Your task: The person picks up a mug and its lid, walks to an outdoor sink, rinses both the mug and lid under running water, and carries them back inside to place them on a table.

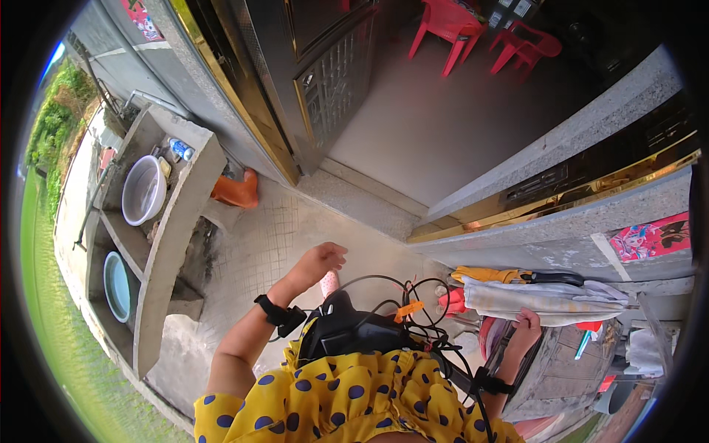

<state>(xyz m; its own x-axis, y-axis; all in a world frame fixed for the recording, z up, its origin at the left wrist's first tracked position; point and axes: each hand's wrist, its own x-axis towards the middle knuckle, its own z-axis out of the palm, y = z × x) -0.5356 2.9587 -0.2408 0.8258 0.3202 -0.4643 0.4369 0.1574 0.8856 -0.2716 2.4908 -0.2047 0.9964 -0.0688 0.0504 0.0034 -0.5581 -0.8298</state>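
The fingers [526,319] of the right hand [526,323] are curled onto the lower edge of a folded pale striped cloth [543,299] draped over a grey stone ledge [561,240]. The left hand [321,260] is raised, empty, fingers loosely bent above the tiled floor [258,251]. What lies beneath the cloth is hidden.

Folded cloth [543,299]: pale grey-white with faint stripes, lying flat and long on a stack at a grey ledge, its near edge pinched by the right hand [526,325].

Home courtyard, concrete wash sink [177,214], metal entrance door [325,81], red plastic chairs [484,33]
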